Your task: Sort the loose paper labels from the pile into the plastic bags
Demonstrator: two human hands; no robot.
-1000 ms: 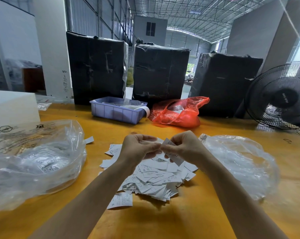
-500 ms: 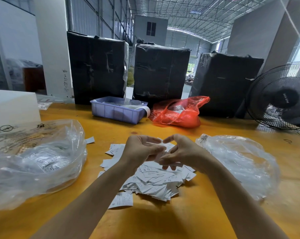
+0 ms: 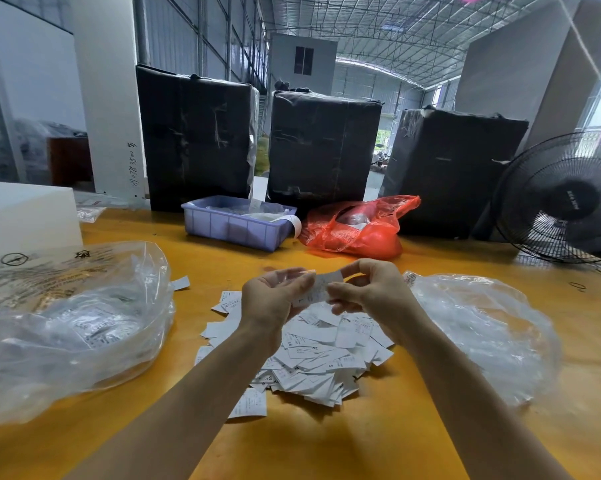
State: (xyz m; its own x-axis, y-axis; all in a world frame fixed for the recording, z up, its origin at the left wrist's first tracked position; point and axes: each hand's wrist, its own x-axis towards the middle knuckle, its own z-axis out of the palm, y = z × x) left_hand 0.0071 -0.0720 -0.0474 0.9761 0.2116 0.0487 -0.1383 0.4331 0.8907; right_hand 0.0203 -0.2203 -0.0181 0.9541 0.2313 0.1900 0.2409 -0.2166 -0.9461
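The person is holding one label (image 3: pixel 321 289) between both hands above the pile (image 3: pixel 313 351), the right hand (image 3: pixel 371 292) pinching its upper end and the left hand (image 3: pixel 275 299) curling round its lower end, so its long axis is running from about one o'clock down to seven. The left bag (image 3: pixel 74 327) is lying at nine o'clock and the right bag (image 3: pixel 479 327) at three on the bench (image 3: pixel 326 445), each about equally near its own hand; which one takes it probably depends on the size mark, which I cannot read.

Orange-yellow table (image 3: pixel 326 445). On it: pile of white paper labels (image 3: pixel 313 355) at center, clear plastic bag (image 3: pixel 70 327) left w/ labels inside, 2nd clear bag (image 3: pixel 482 334) right, purple bin (image 3: pixel 236 225) + red bag (image 3: pixel 358 228) at back, white block (image 3: pixel 25 216) far left.
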